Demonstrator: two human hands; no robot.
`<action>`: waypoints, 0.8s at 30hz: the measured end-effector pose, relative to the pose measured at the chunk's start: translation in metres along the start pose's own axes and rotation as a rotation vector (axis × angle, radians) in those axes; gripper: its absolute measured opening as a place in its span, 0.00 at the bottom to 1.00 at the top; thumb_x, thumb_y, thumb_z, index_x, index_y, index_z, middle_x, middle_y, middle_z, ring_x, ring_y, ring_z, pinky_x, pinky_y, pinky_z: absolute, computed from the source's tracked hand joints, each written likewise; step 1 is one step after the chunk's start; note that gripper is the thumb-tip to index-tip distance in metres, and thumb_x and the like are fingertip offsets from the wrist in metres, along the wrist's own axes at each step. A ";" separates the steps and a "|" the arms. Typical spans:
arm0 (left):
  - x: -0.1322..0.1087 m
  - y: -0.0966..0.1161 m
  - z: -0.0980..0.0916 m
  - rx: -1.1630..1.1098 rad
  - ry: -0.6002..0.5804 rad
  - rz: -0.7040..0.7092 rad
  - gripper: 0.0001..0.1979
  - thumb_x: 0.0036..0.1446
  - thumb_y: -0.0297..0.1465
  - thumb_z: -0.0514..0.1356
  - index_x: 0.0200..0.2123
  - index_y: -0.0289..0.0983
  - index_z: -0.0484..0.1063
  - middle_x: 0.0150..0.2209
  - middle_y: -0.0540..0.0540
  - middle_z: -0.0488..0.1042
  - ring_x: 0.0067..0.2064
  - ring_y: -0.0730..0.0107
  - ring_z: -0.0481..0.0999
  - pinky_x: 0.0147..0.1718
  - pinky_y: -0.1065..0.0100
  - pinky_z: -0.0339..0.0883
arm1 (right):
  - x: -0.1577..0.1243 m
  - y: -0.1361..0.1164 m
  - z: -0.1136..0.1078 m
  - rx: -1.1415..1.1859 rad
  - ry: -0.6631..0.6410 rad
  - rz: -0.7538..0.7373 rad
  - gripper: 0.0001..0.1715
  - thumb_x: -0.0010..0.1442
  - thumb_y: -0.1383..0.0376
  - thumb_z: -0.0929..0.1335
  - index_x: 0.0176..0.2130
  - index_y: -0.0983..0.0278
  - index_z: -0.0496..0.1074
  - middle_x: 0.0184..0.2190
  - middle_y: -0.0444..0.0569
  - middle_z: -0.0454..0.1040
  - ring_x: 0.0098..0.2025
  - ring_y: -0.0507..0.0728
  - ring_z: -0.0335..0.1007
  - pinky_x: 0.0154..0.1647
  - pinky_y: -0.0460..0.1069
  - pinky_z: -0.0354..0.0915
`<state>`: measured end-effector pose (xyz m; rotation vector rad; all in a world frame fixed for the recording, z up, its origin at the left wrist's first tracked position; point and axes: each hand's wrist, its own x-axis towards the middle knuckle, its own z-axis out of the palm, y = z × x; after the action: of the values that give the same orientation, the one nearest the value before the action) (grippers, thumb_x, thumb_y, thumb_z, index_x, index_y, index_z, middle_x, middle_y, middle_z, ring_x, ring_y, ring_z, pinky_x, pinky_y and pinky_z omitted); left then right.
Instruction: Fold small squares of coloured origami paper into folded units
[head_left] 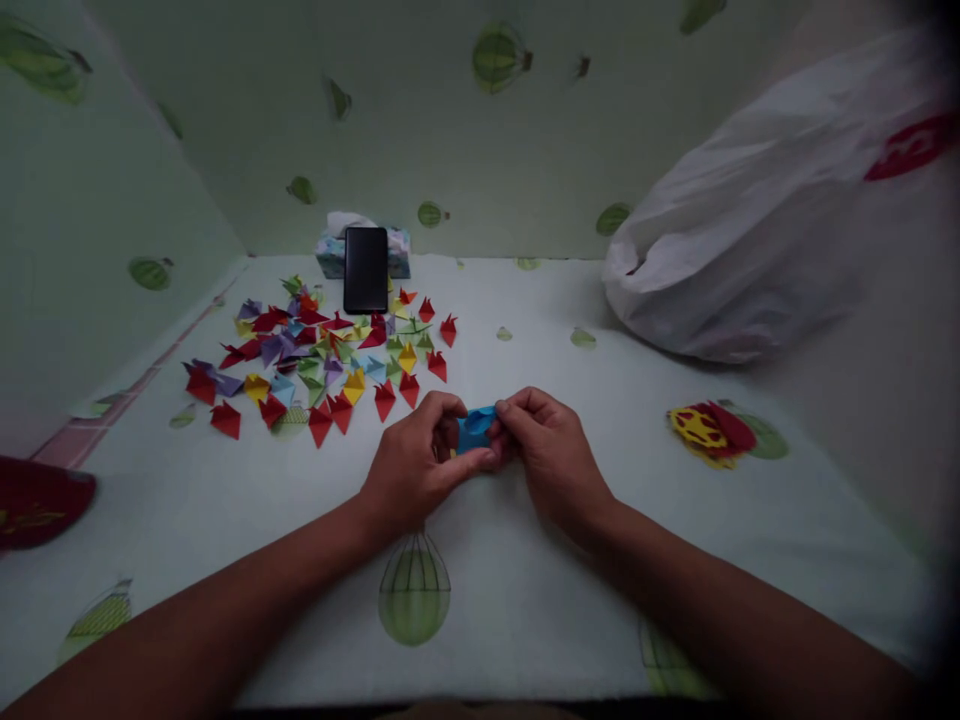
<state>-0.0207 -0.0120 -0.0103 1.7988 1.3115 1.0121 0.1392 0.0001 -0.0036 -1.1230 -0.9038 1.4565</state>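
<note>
A small piece of folded blue paper [474, 430] is held up between both hands, above the middle of the white surface. My left hand [420, 455] grips its left side, with the thumb along the lower edge and the fingers curled behind. The thumb and fingertips of my right hand [551, 450] pinch its upper right corner. Part of the paper is hidden by the fingers. Beyond my left hand lie many small folded paper pieces [320, 422] with pointed shapes, in red, yellow, green, purple and light blue.
A black phone [366, 270] leans on a patterned tissue box [330, 258] at the back. On the right stands a large white plastic bag [720, 230], with yellow and red cut-out pieces [709, 432] in front of it. A dark red object [45, 500] lies at the left edge.
</note>
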 end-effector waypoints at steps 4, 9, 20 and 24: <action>-0.004 -0.003 0.005 0.076 0.106 0.045 0.11 0.56 0.33 0.64 0.38 0.40 0.64 0.26 0.55 0.67 0.26 0.75 0.66 0.27 0.71 0.60 | -0.005 0.003 0.005 0.065 -0.009 0.022 0.14 0.52 0.61 0.73 0.26 0.64 0.66 0.20 0.41 0.74 0.16 0.49 0.69 0.17 0.44 0.67; -0.003 -0.003 0.004 0.010 0.133 0.004 0.08 0.57 0.31 0.62 0.38 0.39 0.65 0.28 0.54 0.69 0.27 0.74 0.69 0.28 0.71 0.62 | -0.008 0.005 0.006 0.088 -0.006 0.039 0.14 0.51 0.61 0.74 0.27 0.65 0.66 0.22 0.42 0.76 0.18 0.49 0.71 0.18 0.44 0.68; 0.001 -0.002 0.006 -0.365 0.148 -0.238 0.10 0.55 0.35 0.63 0.36 0.38 0.65 0.29 0.52 0.70 0.28 0.74 0.70 0.27 0.71 0.65 | -0.008 0.009 0.007 0.117 -0.025 0.058 0.14 0.52 0.62 0.74 0.27 0.64 0.67 0.24 0.44 0.78 0.19 0.50 0.73 0.21 0.45 0.70; 0.003 0.000 0.007 -0.551 0.108 -0.353 0.13 0.53 0.37 0.64 0.36 0.37 0.64 0.24 0.55 0.69 0.22 0.76 0.68 0.22 0.72 0.63 | -0.009 0.009 0.008 0.127 -0.031 0.058 0.14 0.52 0.62 0.74 0.27 0.64 0.67 0.23 0.44 0.78 0.19 0.50 0.73 0.21 0.45 0.70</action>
<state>-0.0144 -0.0097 -0.0132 1.0733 1.2058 1.1405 0.1295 -0.0102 -0.0083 -1.0427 -0.7940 1.5605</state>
